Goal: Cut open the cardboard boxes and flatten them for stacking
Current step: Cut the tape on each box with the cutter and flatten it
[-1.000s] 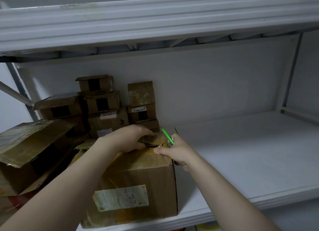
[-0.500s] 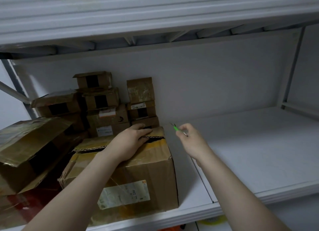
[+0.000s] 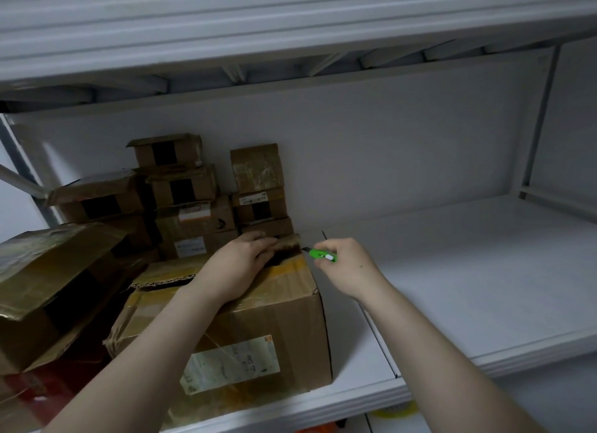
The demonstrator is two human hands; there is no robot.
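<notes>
Left hand [image 3: 239, 264] presses flat, close-set fingers on the near cardboard box [image 3: 258, 329], right hand [image 3: 347, 267] pinches a green cutter [image 3: 322, 255] at its far corner; no box looks flattened yet.

Shipping label [image 3: 230, 361] on front box [image 3: 284, 306]: print too blurred to read.

Taped brown cardboard box [image 3: 258, 322] upright at shelf front, top flap partly open, label on front.
</notes>
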